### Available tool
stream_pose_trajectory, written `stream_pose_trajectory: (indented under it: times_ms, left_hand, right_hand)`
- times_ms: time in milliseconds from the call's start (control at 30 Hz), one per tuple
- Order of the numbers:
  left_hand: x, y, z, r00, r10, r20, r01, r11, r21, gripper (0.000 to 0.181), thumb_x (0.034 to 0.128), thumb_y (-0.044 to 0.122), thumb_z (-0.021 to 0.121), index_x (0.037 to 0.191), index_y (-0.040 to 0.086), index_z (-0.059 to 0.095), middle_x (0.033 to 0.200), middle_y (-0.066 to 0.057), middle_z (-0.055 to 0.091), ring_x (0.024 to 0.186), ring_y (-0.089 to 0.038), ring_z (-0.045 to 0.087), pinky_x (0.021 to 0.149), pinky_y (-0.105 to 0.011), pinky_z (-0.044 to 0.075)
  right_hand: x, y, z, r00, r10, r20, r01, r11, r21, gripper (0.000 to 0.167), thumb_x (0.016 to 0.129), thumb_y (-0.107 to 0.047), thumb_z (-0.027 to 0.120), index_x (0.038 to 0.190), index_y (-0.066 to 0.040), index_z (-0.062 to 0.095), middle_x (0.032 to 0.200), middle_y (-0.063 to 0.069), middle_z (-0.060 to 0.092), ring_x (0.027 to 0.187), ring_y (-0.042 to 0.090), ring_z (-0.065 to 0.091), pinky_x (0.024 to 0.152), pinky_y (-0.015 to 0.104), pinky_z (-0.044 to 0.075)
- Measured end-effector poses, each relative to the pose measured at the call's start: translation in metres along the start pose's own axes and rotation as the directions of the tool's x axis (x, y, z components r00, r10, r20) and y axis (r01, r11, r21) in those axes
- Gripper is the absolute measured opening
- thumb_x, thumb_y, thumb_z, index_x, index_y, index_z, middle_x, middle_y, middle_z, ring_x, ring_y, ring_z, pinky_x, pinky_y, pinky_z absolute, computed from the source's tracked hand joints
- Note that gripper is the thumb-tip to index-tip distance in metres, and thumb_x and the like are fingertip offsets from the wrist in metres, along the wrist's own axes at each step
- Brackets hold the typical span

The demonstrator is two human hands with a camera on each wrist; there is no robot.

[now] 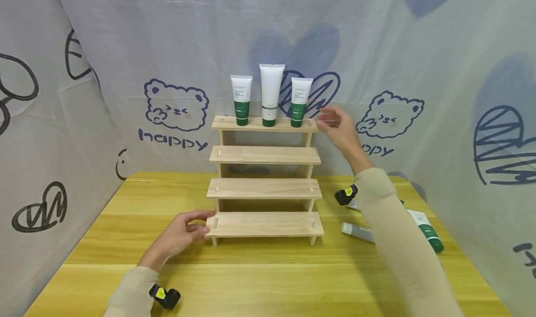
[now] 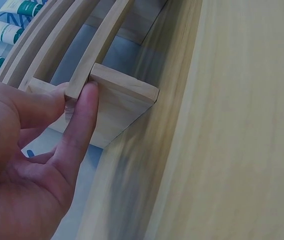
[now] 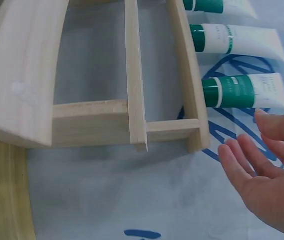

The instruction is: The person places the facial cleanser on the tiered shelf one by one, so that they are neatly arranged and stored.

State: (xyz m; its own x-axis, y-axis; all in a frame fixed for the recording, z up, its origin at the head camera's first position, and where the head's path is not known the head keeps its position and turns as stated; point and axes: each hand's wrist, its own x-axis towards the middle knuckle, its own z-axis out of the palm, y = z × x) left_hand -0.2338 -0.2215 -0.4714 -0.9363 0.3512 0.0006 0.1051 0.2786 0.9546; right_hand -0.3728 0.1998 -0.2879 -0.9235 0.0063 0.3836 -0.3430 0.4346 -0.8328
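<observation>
At the front left corner of the stepped wooden rack (image 1: 264,189), the left hand (image 1: 184,233) pinches the end of the lowest board (image 1: 264,225) between thumb and finger. A tug or lift there could tilt the rack and spill what stands higher up.

Toward the right edge of the table (image 1: 272,284), a grey tube (image 1: 359,233) lies partly hidden by the right sleeve (image 1: 402,233), with a green-and-white tube (image 1: 427,231) beyond the sleeve.

Farthest, 3 tubes stand cap-down along the top board (image 1: 224,124): the left tube (image 1: 241,100), the tall tube (image 1: 271,96) and the right tube (image 1: 300,103). A careless brush could topple the last, as its cap looks narrow. It stands just left of the right hand (image 1: 340,127), whose fingers are parted, holding nothing, by the board's right end.
</observation>
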Motion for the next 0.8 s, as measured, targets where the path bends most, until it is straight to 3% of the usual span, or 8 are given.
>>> stream_pose_trajectory:
  times_ms: [333,600,800]
  left_hand:
    - [0.001,0.000,-0.001,1.000,-0.003,-0.007,0.004,1.000,0.020,0.050,0.1005,-0.002,0.060,0.150,-0.001,0.050,0.152,-0.032,0.046,0.107,-0.024,0.072,0.088,-0.030,0.064]
    - [-0.002,0.001,0.000,1.000,0.007,0.001,-0.007,1.000,0.005,0.050,0.1013,0.000,0.060,0.150,-0.003,0.048,0.151,-0.033,0.045,0.107,-0.018,0.071,0.088,-0.029,0.064]
    - [-0.003,0.002,0.000,0.999,0.034,0.010,-0.033,0.999,-0.017,0.050,0.1014,0.000,0.060,0.150,-0.006,0.047,0.152,-0.035,0.042,0.110,-0.023,0.071,0.089,-0.030,0.064]
  right_hand:
    - [-0.043,0.014,-0.037,0.996,0.024,0.083,-0.015,0.994,-0.105,0.044,0.103,-0.017,0.065,0.144,-0.006,0.055,0.139,0.020,0.065,0.123,0.034,0.062,0.101,0.034,0.054]
    - [-0.073,0.028,-0.061,0.988,0.090,0.126,-0.062,0.976,-0.211,0.048,0.103,-0.020,0.064,0.148,-0.007,0.051,0.140,0.020,0.063,0.125,0.037,0.061,0.106,0.049,0.054]
    - [-0.092,0.034,-0.075,0.978,0.118,0.169,-0.070,0.962,-0.265,0.046,0.103,-0.018,0.063,0.146,-0.005,0.053,0.140,0.023,0.063,0.123,0.040,0.063,0.094,0.032,0.058]
